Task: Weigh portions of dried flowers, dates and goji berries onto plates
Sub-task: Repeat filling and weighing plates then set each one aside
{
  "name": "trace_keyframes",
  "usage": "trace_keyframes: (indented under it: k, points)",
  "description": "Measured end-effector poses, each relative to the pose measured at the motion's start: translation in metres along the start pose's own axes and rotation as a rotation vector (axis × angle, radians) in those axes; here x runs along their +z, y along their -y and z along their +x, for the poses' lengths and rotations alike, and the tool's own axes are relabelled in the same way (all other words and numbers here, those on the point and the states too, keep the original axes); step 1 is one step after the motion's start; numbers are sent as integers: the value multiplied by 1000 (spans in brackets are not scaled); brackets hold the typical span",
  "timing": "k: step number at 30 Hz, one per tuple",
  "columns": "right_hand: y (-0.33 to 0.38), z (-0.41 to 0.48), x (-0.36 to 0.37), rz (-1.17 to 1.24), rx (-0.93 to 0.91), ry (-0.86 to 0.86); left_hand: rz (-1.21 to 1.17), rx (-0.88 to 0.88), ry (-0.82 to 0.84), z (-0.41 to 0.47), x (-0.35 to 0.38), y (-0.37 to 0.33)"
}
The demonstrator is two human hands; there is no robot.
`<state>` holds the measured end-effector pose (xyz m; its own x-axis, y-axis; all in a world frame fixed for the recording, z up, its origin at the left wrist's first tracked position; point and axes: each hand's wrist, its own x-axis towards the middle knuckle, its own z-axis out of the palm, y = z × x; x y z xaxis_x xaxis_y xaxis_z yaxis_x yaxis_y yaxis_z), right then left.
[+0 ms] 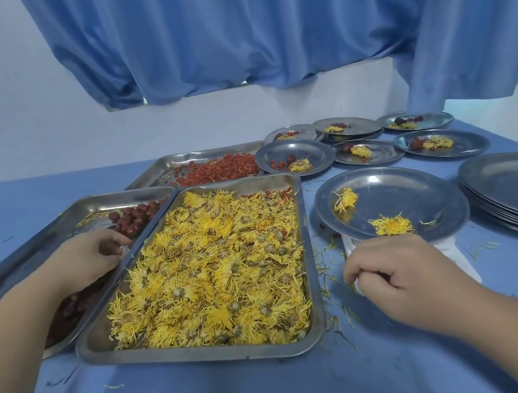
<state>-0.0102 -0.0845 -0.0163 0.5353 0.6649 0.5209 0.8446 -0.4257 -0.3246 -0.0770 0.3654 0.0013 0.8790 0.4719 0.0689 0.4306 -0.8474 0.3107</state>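
Observation:
A big steel tray (205, 356) heaped with dried yellow flowers (214, 266) lies in front of me. Left of it, my left hand (93, 258) reaches into the date tray (16, 256), fingers curled round a dark date beside the pile of dates (131, 220). Goji berries (222, 169) fill a third tray (163, 163) behind. A steel plate (412, 195) sits on a white scale (458, 257) and holds two flowers (391, 225). My right hand (399, 274) rests at the scale's front with fingers curled under; nothing shows in it.
Several filled plates (295, 155) with flowers, dates and berries stand at the back right. A stack of empty plates (514, 186) sits at the right edge. Loose petals litter the blue tablecloth (273, 388). A blue curtain (248, 29) hangs behind.

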Motion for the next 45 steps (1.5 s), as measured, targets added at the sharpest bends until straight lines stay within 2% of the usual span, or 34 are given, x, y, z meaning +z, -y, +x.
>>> trace_keyframes:
  k: [6, 9, 12, 15, 18, 24, 28, 30, 39, 42, 45]
  points:
    - [0, 0, 0, 26, -7, -17, -232, 54, -191, -10, 1, -13]
    - [-2, 1, 1, 40, -6, -29, -611, 80, -260, -16, -6, -39]
    - [-5, 2, -1, 69, 30, -46, -924, 107, -158, -19, -6, -78]
    - [-11, 2, -5, 70, 92, -71, -1045, 129, 8, -16, 2, -124]
    - [-18, 0, -12, 128, 170, -141, -1006, 225, 99, -17, 15, -173]
    - [-40, -2, -29, 314, 369, -327, -742, 461, 114, -30, 46, -261]
    - [-47, -1, -34, 349, 424, -400, -676, 575, 176, -35, 63, -299]
    - [-47, -2, -34, 348, 420, -402, -617, 608, 155, -35, 68, -308]
    - [-36, -4, -23, 215, 180, -309, -542, 635, 106, -24, 61, -292]
    - [-33, 3, -28, 268, 133, -267, -461, 547, 74, -5, 45, -267]
    - [-37, 29, -39, 249, 116, -129, -426, 441, 4, 27, 29, -240]
